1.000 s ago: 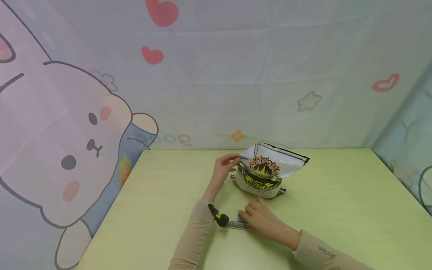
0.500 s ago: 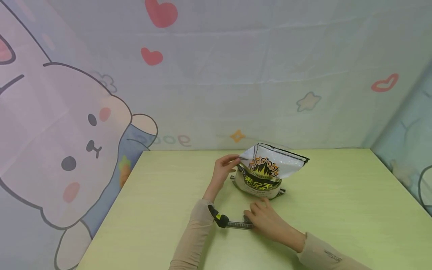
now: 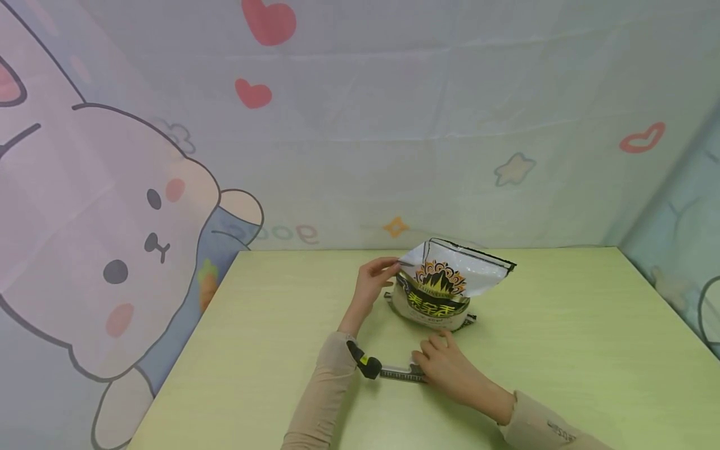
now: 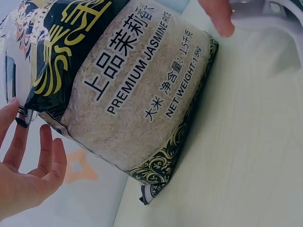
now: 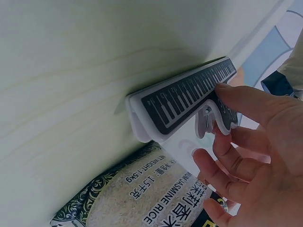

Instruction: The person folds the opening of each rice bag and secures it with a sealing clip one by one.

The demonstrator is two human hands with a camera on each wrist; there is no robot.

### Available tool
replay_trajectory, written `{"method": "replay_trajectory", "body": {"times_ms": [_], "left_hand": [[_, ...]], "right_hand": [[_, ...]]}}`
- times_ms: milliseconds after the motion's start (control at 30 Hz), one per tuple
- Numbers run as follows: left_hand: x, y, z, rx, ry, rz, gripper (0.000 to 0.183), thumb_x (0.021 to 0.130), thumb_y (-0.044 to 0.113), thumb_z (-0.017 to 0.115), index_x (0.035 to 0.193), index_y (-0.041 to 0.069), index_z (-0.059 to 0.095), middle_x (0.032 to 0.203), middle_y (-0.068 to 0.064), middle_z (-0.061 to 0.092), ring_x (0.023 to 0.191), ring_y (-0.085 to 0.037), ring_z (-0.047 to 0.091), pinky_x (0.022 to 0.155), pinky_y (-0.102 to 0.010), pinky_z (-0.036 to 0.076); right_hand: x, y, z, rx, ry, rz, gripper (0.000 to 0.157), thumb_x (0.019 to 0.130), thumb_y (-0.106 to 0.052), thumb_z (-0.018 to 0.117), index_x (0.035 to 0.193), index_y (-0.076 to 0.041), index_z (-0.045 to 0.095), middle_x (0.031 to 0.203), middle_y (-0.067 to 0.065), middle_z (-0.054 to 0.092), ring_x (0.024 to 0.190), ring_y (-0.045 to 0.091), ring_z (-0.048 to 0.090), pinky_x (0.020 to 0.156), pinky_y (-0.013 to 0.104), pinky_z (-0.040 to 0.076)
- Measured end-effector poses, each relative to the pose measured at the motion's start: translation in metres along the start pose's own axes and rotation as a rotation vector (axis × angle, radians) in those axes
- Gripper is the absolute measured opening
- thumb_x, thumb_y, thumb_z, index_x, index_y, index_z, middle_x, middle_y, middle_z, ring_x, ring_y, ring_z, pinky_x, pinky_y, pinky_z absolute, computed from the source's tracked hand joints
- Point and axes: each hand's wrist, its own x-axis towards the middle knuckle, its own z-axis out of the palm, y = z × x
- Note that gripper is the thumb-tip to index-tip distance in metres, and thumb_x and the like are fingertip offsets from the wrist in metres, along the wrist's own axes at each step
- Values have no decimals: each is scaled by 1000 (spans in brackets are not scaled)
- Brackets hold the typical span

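Note:
A bag of jasmine rice stands upright toward the back of the table, its white upper part leaning right. My left hand pinches the bag's left edge between thumb and finger, the other fingers off it in the left wrist view. In front of the bag, my right hand pinches the handle of a bag clip with a black and white piano-key pattern. The clip's long bar lies along the tabletop in the head view and points left. Part of the clip is hidden behind my right fingers.
A black wrist camera strap sits at my left wrist, close to the clip's left end. The pale green table ends at a cloth backdrop printed with a rabbit and hearts.
My right hand has slid slightly to the right, carrying the bag clip with it. The left hand and the rice bag stay almost where they were.

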Motion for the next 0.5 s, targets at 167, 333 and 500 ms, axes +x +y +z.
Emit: {"method": "replay_trajectory", "body": {"times_ms": [167,333,500], "left_hand": [[0,0,0,7,1,7,26,99,4,64,119,-12,65,115,-20,72,85,0,65,70,-22,55],[1,0,-1,28,3,3,27,99,6,65,120,-11,66,115,-21,73,86,-2,66,73,-27,58],[0,0,0,42,2,4,26,100,6,64,119,-11,67,114,-20,73,86,-2,66,73,-28,58]], "right_hand": [[-2,0,2,25,42,4,31,70,-18,89,90,-13,66,83,1,55,86,22,54,84,47,47],[-3,-2,2,22,37,19,30,70,-19,89,89,-14,66,86,1,54,88,21,53,85,46,48],[-4,-4,1,30,12,36,29,73,-19,88,89,-14,64,90,1,57,90,21,54,85,46,47]]}}
